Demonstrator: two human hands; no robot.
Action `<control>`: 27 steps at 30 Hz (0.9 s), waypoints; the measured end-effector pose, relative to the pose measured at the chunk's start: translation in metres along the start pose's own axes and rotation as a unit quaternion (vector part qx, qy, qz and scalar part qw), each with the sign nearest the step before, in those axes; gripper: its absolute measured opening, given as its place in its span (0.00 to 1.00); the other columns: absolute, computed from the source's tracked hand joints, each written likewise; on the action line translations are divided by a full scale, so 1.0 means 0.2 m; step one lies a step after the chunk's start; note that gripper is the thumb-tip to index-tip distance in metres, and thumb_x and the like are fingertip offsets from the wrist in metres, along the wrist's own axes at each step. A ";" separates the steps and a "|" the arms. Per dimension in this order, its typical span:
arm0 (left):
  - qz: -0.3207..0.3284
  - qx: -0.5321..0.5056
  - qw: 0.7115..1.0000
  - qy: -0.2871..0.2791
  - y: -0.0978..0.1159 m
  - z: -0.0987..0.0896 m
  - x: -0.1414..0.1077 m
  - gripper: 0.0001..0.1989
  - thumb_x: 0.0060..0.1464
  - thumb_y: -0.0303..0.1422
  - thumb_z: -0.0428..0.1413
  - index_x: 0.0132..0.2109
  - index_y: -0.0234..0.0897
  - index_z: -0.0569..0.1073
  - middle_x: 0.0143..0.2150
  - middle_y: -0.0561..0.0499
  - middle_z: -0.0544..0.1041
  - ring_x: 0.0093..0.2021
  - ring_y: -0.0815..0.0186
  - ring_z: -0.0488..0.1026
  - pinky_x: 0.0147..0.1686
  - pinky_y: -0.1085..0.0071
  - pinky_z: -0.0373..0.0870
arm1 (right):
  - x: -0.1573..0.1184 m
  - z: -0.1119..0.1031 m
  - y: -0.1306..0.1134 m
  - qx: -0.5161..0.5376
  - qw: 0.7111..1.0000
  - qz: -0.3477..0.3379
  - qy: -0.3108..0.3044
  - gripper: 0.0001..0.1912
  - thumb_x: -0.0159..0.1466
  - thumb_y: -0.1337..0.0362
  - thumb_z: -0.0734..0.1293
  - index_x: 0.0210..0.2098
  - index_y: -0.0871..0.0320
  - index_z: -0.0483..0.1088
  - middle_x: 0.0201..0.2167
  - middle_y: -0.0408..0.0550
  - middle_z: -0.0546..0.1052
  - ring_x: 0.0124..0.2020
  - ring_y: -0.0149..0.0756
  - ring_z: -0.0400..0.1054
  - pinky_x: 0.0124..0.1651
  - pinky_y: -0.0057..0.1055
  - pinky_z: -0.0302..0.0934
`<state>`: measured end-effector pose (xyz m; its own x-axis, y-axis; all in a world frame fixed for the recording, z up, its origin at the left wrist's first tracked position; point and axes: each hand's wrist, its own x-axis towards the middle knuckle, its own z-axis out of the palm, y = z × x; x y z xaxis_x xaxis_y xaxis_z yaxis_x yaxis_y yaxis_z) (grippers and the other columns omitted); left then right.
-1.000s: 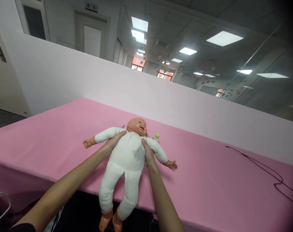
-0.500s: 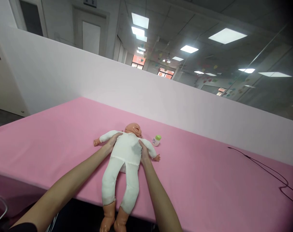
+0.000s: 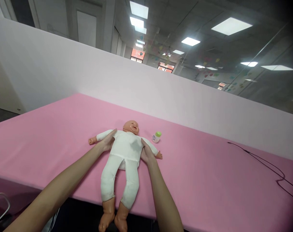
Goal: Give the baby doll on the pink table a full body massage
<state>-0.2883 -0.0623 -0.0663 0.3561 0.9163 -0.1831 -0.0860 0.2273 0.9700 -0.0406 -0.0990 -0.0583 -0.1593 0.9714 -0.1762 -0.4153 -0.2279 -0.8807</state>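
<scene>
A baby doll [image 3: 125, 149] in a white cloth suit lies on its back on the pink-covered table [image 3: 47, 148], its plastic feet reaching past the front edge. My left hand [image 3: 106, 141] rests around the doll's upper arm on the left of the picture. My right hand [image 3: 146, 153] cups the doll's other arm and side. A small baby bottle [image 3: 156, 137] with a green cap stands just beyond the doll's arm, apart from both hands.
A thin black cable [image 3: 262, 164] lies across the right of the table. A white partition [image 3: 112, 74] runs along the table's far side. A white wire loop [image 3: 0, 204] shows below the front edge at the lower left.
The doll has gone down from a raised position and now lies flat on the table, further from the camera. Both hands have stayed on its arms. The view has tilted slightly.
</scene>
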 end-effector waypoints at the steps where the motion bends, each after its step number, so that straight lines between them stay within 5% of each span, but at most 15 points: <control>1: -0.014 -0.035 0.999 -0.024 0.00 -0.01 -0.01 0.33 0.65 0.56 0.45 0.56 0.32 0.75 0.47 0.36 0.82 0.50 0.50 0.81 0.49 0.59 0.78 | -0.01 -0.03 -0.01 -0.010 1.000 0.015 -0.016 0.15 0.66 0.55 0.70 0.45 0.60 0.76 0.49 0.56 0.81 0.54 0.42 0.76 0.58 0.32 0.69; 3: -0.042 -0.087 0.993 -0.065 0.01 -0.02 -0.02 0.26 0.65 0.49 0.51 0.54 0.30 0.75 0.44 0.38 0.83 0.49 0.53 0.81 0.51 0.63 0.77 | -0.03 -0.08 -0.02 -0.061 0.997 0.047 -0.026 0.13 0.65 0.57 0.72 0.44 0.60 0.76 0.46 0.54 0.82 0.51 0.40 0.77 0.57 0.33 0.70; 6: -0.077 -0.015 0.997 -0.028 0.02 -0.03 -0.05 0.22 0.67 0.46 0.52 0.47 0.27 0.76 0.37 0.42 0.83 0.45 0.56 0.81 0.46 0.68 0.76 | -0.05 -0.12 -0.03 -0.194 0.978 0.079 0.006 0.18 0.64 0.48 0.73 0.32 0.57 0.74 0.30 0.50 0.81 0.34 0.38 0.78 0.44 0.34 0.75; 10: -0.091 0.156 0.982 0.055 0.03 -0.03 -0.08 0.28 0.65 0.53 0.50 0.35 0.31 0.77 0.24 0.45 0.78 0.31 0.55 0.79 0.32 0.69 0.74 | -0.06 -0.11 -0.04 -0.432 0.897 0.074 0.056 0.32 0.63 0.35 0.66 0.17 0.52 0.63 0.12 0.46 0.70 0.17 0.38 0.67 0.26 0.35 0.67; 13: -0.037 0.284 0.954 0.087 0.04 -0.03 -0.10 0.28 0.63 0.57 0.50 0.27 0.38 0.71 0.18 0.48 0.72 0.23 0.57 0.74 0.26 0.66 0.68 | -0.06 -0.06 -0.04 -0.583 0.796 -0.061 0.151 0.31 0.65 0.39 0.65 0.14 0.51 0.60 0.13 0.47 0.69 0.19 0.40 0.66 0.28 0.35 0.63; 16: 0.027 0.364 0.922 0.133 0.08 -0.01 -0.13 0.30 0.64 0.59 0.46 0.24 0.41 0.65 0.18 0.48 0.70 0.23 0.57 0.72 0.29 0.64 0.65 | -0.04 -0.01 -0.01 -0.624 0.719 -0.237 0.197 0.20 0.67 0.49 0.65 0.23 0.53 0.69 0.25 0.50 0.76 0.31 0.44 0.71 0.40 0.38 0.66; 19: 0.100 0.473 0.845 0.228 0.11 0.06 -0.16 0.30 0.66 0.55 0.44 0.25 0.40 0.70 0.24 0.42 0.75 0.31 0.50 0.76 0.37 0.60 0.65 | -0.02 0.01 0.05 -0.601 0.707 -0.349 0.127 0.15 0.69 0.54 0.63 0.43 0.56 0.77 0.46 0.57 0.80 0.50 0.49 0.72 0.57 0.45 0.64; 21: 0.155 0.508 0.812 0.242 0.11 0.10 -0.17 0.27 0.67 0.52 0.45 0.34 0.38 0.78 0.35 0.38 0.81 0.41 0.45 0.78 0.45 0.57 0.66 | 0.00 0.01 0.09 -0.588 0.718 -0.366 0.076 0.18 0.70 0.55 0.63 0.53 0.55 0.75 0.56 0.58 0.77 0.59 0.49 0.68 0.64 0.47 0.60; 24: 0.217 0.506 0.822 0.146 0.04 0.13 -0.14 0.29 0.66 0.53 0.46 0.57 0.37 0.77 0.60 0.35 0.77 0.63 0.42 0.70 0.61 0.54 0.60 | 0.03 -0.01 0.13 -0.578 0.741 -0.340 0.027 0.22 0.72 0.53 0.61 0.61 0.54 0.72 0.64 0.54 0.73 0.66 0.46 0.65 0.69 0.47 0.55; 27: 0.182 0.516 0.835 0.064 -0.05 0.11 -0.08 0.40 0.64 0.57 0.45 0.72 0.34 0.60 0.76 0.36 0.57 0.76 0.43 0.50 0.71 0.52 0.45 | 0.04 -0.05 0.12 -0.597 0.734 -0.323 0.020 0.24 0.74 0.51 0.59 0.63 0.54 0.70 0.65 0.54 0.72 0.67 0.48 0.64 0.71 0.48 0.51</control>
<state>-0.2729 -0.0873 -0.0688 0.3732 0.9056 0.2014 0.7039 -0.4178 0.5745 -0.0427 -0.0968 -0.0859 -0.2379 0.8576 0.4559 0.6930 0.4788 -0.5390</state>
